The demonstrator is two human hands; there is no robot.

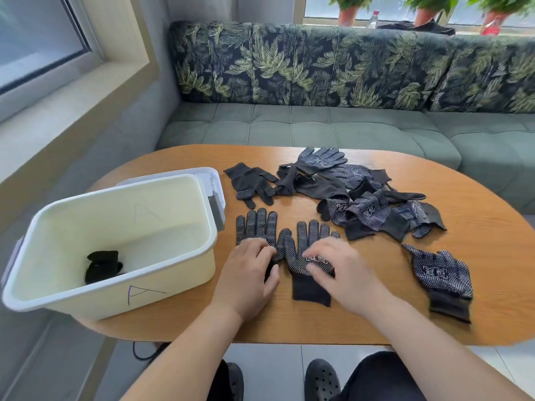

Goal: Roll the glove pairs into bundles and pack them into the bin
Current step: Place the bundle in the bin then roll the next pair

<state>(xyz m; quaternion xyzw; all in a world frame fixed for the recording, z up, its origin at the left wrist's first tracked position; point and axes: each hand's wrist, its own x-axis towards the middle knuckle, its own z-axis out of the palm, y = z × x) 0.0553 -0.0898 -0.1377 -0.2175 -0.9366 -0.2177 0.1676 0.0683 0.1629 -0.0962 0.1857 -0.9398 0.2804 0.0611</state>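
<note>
pressing down on two black knit gloves with white grip dots, both hands sit near the middle of the near edge of the oval wooden tabletop (477, 233). the left hand (249, 273) lies on the lower palm and cuff of the left glove (256, 227), fingers nearly straight and relaxed, thumb spread to the side, grasping nothing. the right hand (338, 273) rests on the palm of the right glove (311, 237), fingertips bent a little onto the printed label. it is blurred, but the fingers look released rather than pinched. the two gloves lie dotted side up, side by side and touching at the thumbs, fingers pointing to the far edge.

the cream plastic bin (115, 299) stands at the left end of the tabletop, with one black rolled glove bundle (102, 266) in its near left corner. a white lid (215, 180) shows just behind the bin's far right corner. a loose pile of more black gloves (362, 195) spreads right of centre toward the far edge, with a plain black glove (250, 179) at its left side. one more dotted glove (443, 274) lies apart toward the near right edge, rumpled, cuff toward the person.
</note>
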